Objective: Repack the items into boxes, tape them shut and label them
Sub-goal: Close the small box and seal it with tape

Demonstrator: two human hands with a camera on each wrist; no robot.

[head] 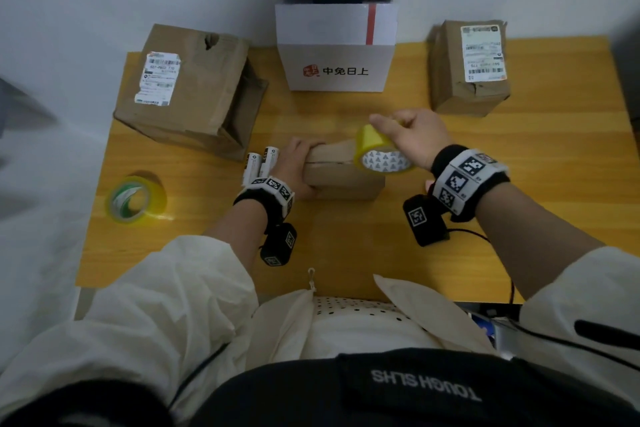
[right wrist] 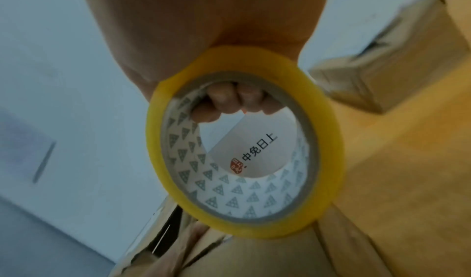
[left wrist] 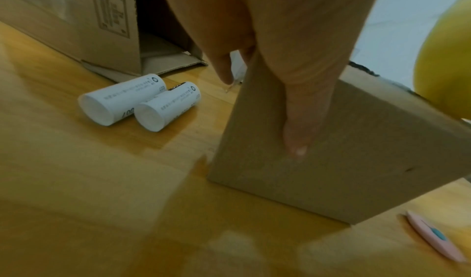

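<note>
Matte cardboard box point(head: 346, 180) — left hand point(head: 296, 163) clasping, right hand point(head: 412, 135) hooked through glossy yellow tape ring point(head: 371, 144), seemingly touching.

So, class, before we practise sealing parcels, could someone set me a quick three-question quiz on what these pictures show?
1. True or false: the left hand holds the yellow tape roll.
2. What lies just left of the small brown box? A: two white tubes. B: scissors. C: a mug.
3. Fill in: counting the spare roll lying off to the person's left, the head view shows ___ tape rolls.

Key: 1 false, since the right hand holds it while the left grips the box; 2 A; 3 two.
</note>
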